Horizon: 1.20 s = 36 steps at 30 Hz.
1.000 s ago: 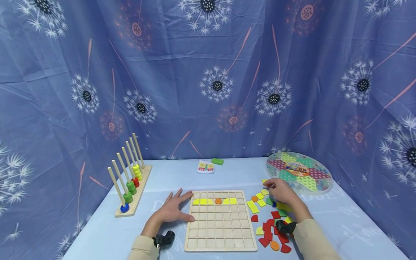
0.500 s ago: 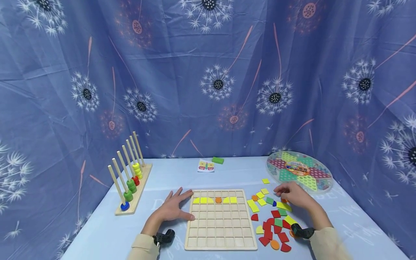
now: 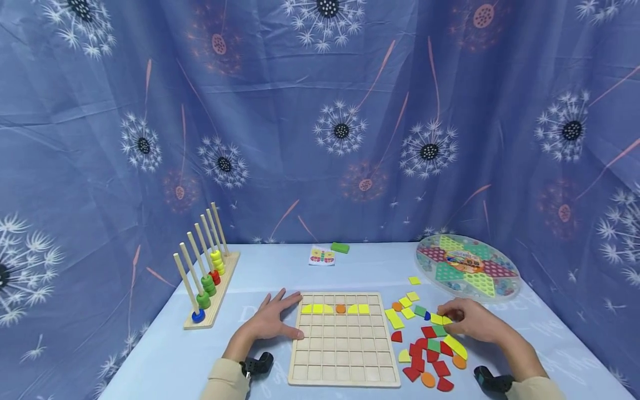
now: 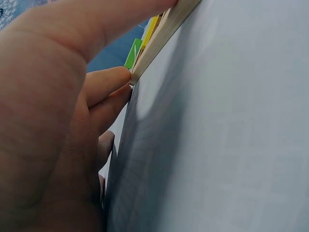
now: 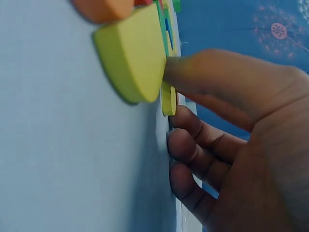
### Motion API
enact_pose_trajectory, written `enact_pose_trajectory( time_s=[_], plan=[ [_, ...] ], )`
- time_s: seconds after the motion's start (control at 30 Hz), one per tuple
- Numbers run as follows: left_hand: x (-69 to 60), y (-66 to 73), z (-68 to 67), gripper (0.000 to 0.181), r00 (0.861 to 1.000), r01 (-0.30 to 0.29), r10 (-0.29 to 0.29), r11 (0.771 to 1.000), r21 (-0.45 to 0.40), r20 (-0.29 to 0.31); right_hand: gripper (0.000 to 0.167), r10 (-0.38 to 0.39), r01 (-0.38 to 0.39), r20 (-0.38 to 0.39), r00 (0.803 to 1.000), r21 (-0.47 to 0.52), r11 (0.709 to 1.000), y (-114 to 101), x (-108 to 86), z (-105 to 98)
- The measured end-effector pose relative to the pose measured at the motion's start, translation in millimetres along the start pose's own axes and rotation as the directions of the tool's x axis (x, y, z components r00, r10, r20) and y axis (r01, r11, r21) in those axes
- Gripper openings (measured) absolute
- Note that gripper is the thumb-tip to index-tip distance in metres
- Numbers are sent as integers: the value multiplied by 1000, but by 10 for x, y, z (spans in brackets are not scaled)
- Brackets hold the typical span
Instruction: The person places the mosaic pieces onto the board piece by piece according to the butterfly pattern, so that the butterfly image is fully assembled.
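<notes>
The right grip (image 3: 472, 321) is pinching a yellow strip (image 5: 168, 102), lower fingertips (image 5: 181, 145) showing only from its wrist; the spread left grip (image 3: 270, 322) is touching a board (image 3: 347, 345).

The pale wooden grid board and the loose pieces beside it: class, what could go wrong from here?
The right hand has its fingertips at a flat yellow piece close to a green four-sided piece, so it might knock that neighbour aside. The left hand has its thumb at the left edge of the pale wooden grid board; a push could shift the board and perhaps jog the orange round piece in the grid.
</notes>
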<state>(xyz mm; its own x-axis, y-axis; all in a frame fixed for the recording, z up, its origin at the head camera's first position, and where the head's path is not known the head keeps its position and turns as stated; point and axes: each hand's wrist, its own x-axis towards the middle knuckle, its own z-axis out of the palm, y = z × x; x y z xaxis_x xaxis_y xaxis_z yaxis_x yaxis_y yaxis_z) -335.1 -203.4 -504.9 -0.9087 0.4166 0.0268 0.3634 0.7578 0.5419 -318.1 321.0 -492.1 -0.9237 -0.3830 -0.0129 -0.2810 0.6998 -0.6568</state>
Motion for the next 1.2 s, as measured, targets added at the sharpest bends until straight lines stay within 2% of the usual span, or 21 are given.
enact_pose_trajectory(
  time_s=[0.13,0.37,0.6,0.7,0.9,1.1,1.2],
  plan=[
    [-10,-4,-3,101,1000,0,0,1000,-1,8,29,3,-3,1,1000,1,1000,-29,-25,16],
    [-37,-28,8,102,1000,11,-11,1000,-13,8,29,21,-22,14,1000,7,1000,-31,-51,23],
    [-17,-54,25,101,1000,10,-10,1000,-7,18,26,71,-72,-22,997,-35,997,-24,-14,52],
    [-18,-30,-1,101,1000,8,-8,1000,-14,14,28,78,-79,-44,996,-22,997,-111,50,49],
    [-18,8,-38,101,1000,7,-7,1000,-22,9,29,16,-18,-63,998,-22,1000,-402,218,78],
    [-17,13,-31,100,1000,4,-4,1000,-24,5,27,-56,51,-64,996,-74,996,-608,437,242],
    [-19,18,-22,100,1000,-6,6,1000,-22,-2,23,-65,60,-53,997,-93,994,-679,536,324]
  ],
)
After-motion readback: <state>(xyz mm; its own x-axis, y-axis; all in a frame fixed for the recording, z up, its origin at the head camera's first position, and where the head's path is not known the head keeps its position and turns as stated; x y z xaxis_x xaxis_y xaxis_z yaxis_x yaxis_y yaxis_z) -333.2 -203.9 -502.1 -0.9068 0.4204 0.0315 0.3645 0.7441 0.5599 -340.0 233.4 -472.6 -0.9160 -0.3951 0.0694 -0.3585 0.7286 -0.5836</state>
